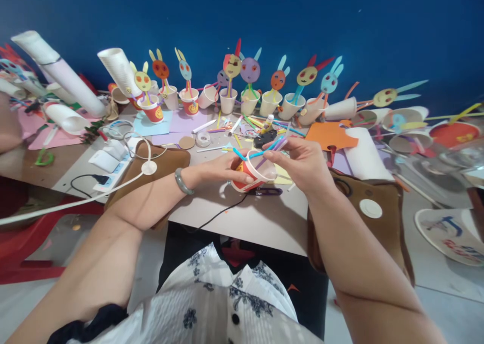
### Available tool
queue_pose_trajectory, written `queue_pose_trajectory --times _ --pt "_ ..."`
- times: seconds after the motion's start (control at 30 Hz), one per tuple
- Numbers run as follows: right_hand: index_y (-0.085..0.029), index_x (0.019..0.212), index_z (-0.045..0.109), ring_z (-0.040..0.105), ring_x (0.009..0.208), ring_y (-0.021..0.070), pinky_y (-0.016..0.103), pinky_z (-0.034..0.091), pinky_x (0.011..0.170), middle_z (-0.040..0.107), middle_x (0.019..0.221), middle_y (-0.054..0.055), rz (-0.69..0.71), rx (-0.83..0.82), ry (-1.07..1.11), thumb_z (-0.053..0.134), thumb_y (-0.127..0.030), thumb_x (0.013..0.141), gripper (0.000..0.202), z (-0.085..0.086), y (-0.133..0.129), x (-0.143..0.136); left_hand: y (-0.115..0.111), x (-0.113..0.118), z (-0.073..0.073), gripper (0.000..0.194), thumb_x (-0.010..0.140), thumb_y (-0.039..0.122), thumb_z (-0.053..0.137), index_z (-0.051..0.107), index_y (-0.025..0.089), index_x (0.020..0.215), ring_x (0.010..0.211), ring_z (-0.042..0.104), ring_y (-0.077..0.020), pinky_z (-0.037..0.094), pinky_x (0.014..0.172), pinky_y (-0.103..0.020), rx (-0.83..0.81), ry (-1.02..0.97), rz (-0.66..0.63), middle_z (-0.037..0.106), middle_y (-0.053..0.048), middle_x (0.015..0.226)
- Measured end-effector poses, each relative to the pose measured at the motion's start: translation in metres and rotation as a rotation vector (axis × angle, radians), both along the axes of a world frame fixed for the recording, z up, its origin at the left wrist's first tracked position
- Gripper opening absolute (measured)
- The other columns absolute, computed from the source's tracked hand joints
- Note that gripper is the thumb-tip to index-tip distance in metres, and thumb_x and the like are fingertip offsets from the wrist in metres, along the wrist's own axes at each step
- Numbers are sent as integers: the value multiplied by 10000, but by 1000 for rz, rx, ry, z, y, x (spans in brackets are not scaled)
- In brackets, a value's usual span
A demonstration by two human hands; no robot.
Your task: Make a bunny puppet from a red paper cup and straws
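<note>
A red and white paper cup (268, 171) is tilted over the table in front of me, its mouth turned up and to the right. My left hand (223, 167) grips the cup from its left side, with the thumb across the front. Between thumb and fingers, my right hand (304, 160) pinches what look like thin drinking straws at the cup's rim. A bent blue straw (257, 154) crosses the rim, and a purple straw (279, 143) slants down toward the cup's mouth. The far ends of the right fingers are partly hidden behind the straws.
Paper cups with paper rabbit heads (250, 70) line the blue wall. Markers, straw pieces, a tape roll (203, 139) and orange paper (328, 134) lie behind the cup. A power strip (115, 170) with a white cable stands left; a white paper roll (367, 155) lies right.
</note>
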State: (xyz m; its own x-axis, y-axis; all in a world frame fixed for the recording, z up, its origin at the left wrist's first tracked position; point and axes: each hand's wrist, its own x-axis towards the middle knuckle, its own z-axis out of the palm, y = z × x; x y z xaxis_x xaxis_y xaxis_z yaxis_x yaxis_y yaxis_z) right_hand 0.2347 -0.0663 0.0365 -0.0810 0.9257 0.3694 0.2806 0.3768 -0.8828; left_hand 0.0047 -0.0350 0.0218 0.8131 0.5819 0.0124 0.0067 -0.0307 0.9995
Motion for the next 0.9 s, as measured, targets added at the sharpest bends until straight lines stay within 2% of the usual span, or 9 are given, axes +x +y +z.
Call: queue_pose_trajectory --times 0.2,0.37,0.5,0.63,0.8,0.9 --pt "-239 856 820 761 863 255 405 617 850 811 853 27 -38 88 -91 861 -441 862 206 -1 1 1 1 -1 -5 578 829 523 877 723 163 1254 1117 710 -276 550 1018 -411 -8 61 37 769 -127 1239" --pt "-249 889 785 749 903 264 420 592 910 798 904 40 -65 165 -224 794 -419 917 173 -1 -2 1 1 -1 -9 583 835 573 864 728 154 1217 1064 714 -263 570 947 -384 -69 99 29 777 -120 1200" --pt "-258 879 754 727 876 269 429 594 891 771 876 44 -77 170 -261 774 -443 928 193 -1 -4 -2 0 -3 -9 567 848 603 847 743 142 1162 984 715 -242 562 880 -359 -74 119 18 779 -120 1139" --pt "-258 898 756 739 875 263 419 612 870 782 883 40 -85 143 -207 787 -487 922 232 -3 -2 -4 0 -2 -9 560 843 603 863 759 138 1135 949 730 -240 557 869 -363 -93 96 29 792 -121 1100" --pt "-253 986 773 775 911 250 410 635 887 804 917 54 -146 109 -40 794 -648 910 403 -10 6 0 3 0 -16 579 820 558 901 775 146 1206 1115 759 -291 559 1035 -424 -175 -82 70 812 -150 1219" --pt "-255 1010 759 783 893 242 409 638 875 805 903 56 -211 124 29 744 -703 937 453 -15 11 3 9 2 -22 593 792 557 916 784 146 1199 1158 768 -316 562 1071 -450 -234 -160 120 820 -162 1236"
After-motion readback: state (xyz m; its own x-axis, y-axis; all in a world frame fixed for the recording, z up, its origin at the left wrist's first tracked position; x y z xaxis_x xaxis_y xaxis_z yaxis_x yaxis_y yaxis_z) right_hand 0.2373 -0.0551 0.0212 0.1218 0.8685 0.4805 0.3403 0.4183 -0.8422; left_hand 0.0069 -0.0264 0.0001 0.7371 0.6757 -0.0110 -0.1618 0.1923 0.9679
